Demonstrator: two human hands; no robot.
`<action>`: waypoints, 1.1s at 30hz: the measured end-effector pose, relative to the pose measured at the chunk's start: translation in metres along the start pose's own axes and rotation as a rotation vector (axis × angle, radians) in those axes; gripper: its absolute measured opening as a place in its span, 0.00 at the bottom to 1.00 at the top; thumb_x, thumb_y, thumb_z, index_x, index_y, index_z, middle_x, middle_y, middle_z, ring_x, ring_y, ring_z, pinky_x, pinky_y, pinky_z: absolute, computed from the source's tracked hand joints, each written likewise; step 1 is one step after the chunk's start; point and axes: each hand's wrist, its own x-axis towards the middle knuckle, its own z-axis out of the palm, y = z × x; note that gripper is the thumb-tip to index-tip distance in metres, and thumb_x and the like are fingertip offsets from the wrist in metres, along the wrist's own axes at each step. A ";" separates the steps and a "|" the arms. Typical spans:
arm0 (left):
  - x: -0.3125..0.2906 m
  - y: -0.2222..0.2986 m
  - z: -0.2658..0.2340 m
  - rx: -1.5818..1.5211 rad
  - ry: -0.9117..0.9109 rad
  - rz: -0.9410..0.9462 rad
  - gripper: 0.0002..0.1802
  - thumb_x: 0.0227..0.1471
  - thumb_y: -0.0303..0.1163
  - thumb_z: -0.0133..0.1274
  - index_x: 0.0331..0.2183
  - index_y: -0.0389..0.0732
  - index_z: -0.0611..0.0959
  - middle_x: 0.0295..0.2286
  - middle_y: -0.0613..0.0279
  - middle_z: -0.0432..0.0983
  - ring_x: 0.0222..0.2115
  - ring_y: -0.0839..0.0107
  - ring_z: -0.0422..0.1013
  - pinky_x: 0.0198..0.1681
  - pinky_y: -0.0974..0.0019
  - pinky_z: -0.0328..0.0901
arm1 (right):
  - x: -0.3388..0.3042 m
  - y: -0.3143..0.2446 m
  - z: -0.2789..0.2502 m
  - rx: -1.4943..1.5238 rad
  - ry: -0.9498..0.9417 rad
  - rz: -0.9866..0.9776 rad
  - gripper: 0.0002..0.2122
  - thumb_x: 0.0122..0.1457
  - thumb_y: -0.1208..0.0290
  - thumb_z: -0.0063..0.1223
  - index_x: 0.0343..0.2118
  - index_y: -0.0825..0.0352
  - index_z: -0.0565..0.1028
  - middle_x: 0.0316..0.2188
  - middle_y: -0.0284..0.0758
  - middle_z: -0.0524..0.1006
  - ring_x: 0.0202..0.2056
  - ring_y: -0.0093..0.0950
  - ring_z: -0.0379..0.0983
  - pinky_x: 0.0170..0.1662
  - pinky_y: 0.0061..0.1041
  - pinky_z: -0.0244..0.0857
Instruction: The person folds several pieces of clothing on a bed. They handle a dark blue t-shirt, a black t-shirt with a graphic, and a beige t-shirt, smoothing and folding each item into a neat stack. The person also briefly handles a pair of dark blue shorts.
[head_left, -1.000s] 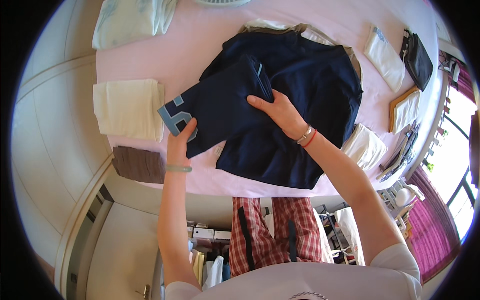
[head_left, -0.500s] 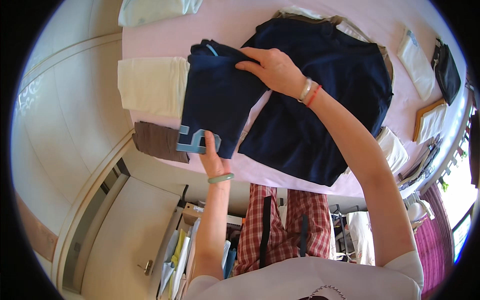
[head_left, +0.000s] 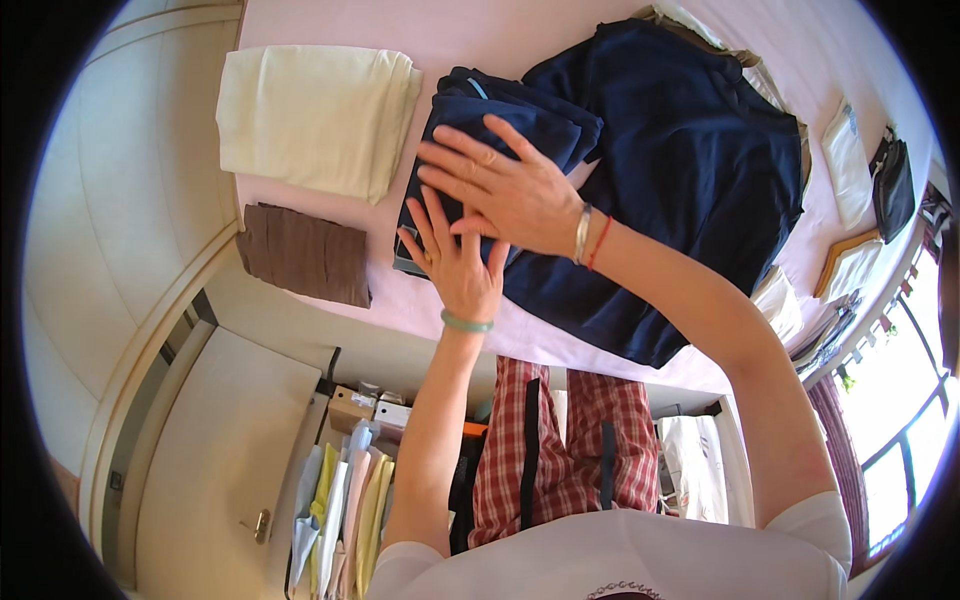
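A folded navy garment point(head_left: 560, 128) with light-blue trim lies on the pink-covered surface point(head_left: 330, 22). My left hand point(head_left: 463, 268) rests on its near edge, fingers spread and pointing away from me. Flat across the middle of the same garment lies my right hand point(head_left: 525, 198), fingers outstretched, its heel close beside the left fingertips. Neither hand grips anything. To the right, a larger dark navy top point(head_left: 690, 180) is spread out over other clothes, partly hiding them; the folded garment sits at its left edge.
Left of my hands lie a folded cream cloth point(head_left: 310, 120) and a folded brown cloth point(head_left: 305, 255). Along the far right are a white folded item point(head_left: 848, 165), a black pouch-like item point(head_left: 892, 185) and more folded pieces. Hanging clothes point(head_left: 345, 510) are below the surface's front edge.
The navy garment, held up between both hands before, now lies on the surface. Both hands have let go of its edges and flattened onto it. The view has shifted slightly.
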 end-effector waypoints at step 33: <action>0.027 0.095 0.000 -0.474 0.011 0.209 0.17 0.56 0.31 0.53 0.48 0.39 0.78 0.52 0.46 0.69 0.56 0.46 0.61 0.59 0.52 0.55 | -0.183 0.153 -0.080 -0.316 0.192 1.040 0.18 0.56 0.63 0.57 0.49 0.61 0.72 0.47 0.35 0.74 0.49 0.34 0.70 0.48 0.36 0.62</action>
